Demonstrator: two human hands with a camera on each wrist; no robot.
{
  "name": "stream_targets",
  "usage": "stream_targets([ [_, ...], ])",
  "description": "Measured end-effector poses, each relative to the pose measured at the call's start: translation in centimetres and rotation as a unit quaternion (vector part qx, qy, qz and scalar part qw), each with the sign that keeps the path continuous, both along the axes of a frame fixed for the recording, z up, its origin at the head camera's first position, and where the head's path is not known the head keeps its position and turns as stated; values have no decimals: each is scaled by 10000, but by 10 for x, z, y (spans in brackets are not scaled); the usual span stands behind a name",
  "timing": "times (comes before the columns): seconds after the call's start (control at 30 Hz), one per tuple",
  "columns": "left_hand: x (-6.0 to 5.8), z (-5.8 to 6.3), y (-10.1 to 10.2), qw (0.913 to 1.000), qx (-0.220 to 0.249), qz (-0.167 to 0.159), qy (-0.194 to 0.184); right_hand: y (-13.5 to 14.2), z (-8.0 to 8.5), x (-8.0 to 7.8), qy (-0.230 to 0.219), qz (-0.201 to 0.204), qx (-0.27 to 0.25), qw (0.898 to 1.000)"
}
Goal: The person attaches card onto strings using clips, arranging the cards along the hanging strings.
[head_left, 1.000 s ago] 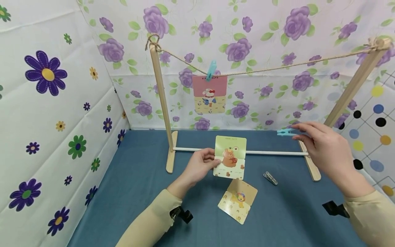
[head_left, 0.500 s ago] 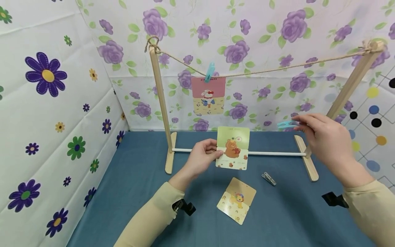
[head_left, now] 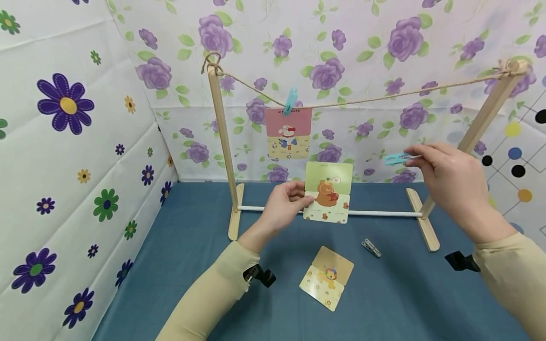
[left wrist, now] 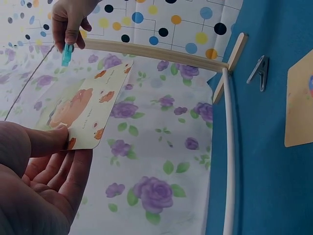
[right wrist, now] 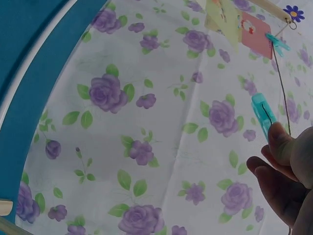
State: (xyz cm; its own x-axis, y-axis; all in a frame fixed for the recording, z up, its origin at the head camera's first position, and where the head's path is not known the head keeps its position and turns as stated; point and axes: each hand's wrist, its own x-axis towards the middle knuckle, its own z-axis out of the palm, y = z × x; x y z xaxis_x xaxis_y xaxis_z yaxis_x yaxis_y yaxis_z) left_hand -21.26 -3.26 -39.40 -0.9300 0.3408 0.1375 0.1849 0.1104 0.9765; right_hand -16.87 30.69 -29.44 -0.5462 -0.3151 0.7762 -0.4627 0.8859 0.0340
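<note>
My left hand (head_left: 285,206) pinches the left edge of a green and cream card with a bear on it (head_left: 327,192), thumb in front and fingers behind. The card is held upright above the table, below the twine (head_left: 362,101). To the right, my right hand (head_left: 454,182) pinches a light blue clothespin (head_left: 396,158) between thumb and fingertips; its free end points left. Another blue clothespin (head_left: 291,101) clips a pink and yellow rabbit card (head_left: 288,135) to the twine. In the left wrist view the bear card (left wrist: 83,105) tilts away from the thumb.
Wooden posts (head_left: 222,137) hold the twine, joined low down by a white rod (head_left: 384,213). On the blue table (head_left: 183,284) lie a lion card (head_left: 327,278) and a grey clothespin (head_left: 371,247). Flowered cloth hangs behind.
My left hand has raised the bear card and moved it slightly right, toward the twine. My right hand has risen with the blue clothespin. The lion card and grey clothespin stay put.
</note>
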Motion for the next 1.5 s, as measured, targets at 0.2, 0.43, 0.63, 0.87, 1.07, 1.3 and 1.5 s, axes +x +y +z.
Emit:
stream_targets([
  [0.2,-6,9,6,9999,-57,36,108,-1,10,-4,118,-139,-130,9998],
  [0.43,-13,15,12,9995,-177,163,198,-1,21,-7,244,-123,-81,9996],
  [0.63,-19,23,19,9991,-235,204,278,-1,35,-12,329,-91,-5,9994],
  [0.87,-27,36,25,9984,-313,368,291,-5,52,-19,510,-85,47,9987],
  [1.07,-32,41,30,9988,-120,339,335,-11,62,-22,456,-125,62,9989],
  [1.3,-34,45,32,9984,-64,333,455,-19,71,-25,406,-138,98,9990],
  [1.5,-39,51,34,9981,152,297,511,-26,77,-31,563,-51,144,9983],
])
